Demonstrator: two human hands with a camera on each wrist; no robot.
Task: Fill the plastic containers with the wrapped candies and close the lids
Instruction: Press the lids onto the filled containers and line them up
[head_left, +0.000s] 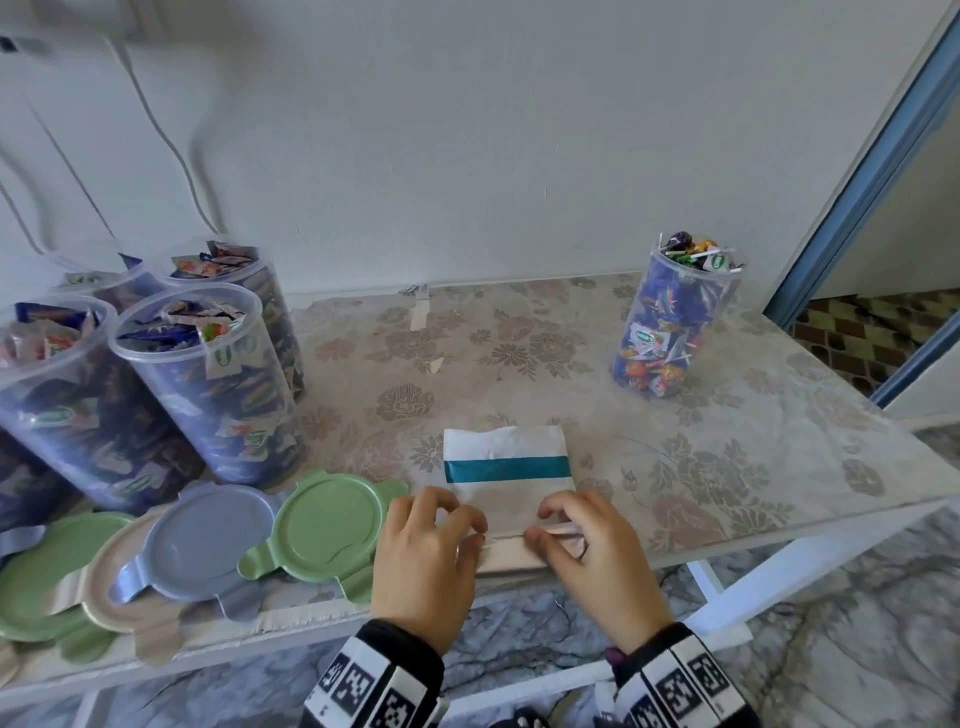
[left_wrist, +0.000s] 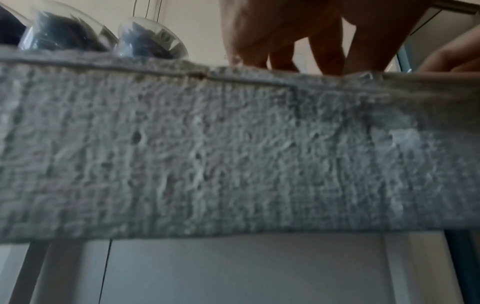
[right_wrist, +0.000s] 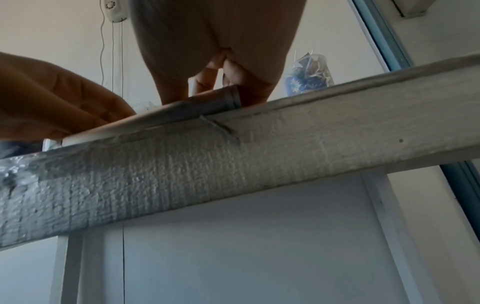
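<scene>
A flat white bag (head_left: 506, 457) with a teal stripe lies at the table's front edge, its near end rolled up. My left hand (head_left: 431, 545) and right hand (head_left: 587, 545) curl their fingers over that roll (right_wrist: 182, 111) and pinch it. Several clear plastic containers (head_left: 208, 395) full of wrapped candies stand open at the left. Another open container (head_left: 670, 322) holding lollipops stands at the back right. Loose lids lie at the front left: a green lid (head_left: 327, 525), a blue-grey lid (head_left: 208, 540), a beige lid (head_left: 114, 587) and another green lid (head_left: 36, 577).
The table (head_left: 727, 467) has a floral cover and a rough white front edge (left_wrist: 233, 154). A wall runs behind it with cables at the left. A blue door frame (head_left: 857, 182) rises at the right. Bare tabletop lies between the bag and the lollipop container.
</scene>
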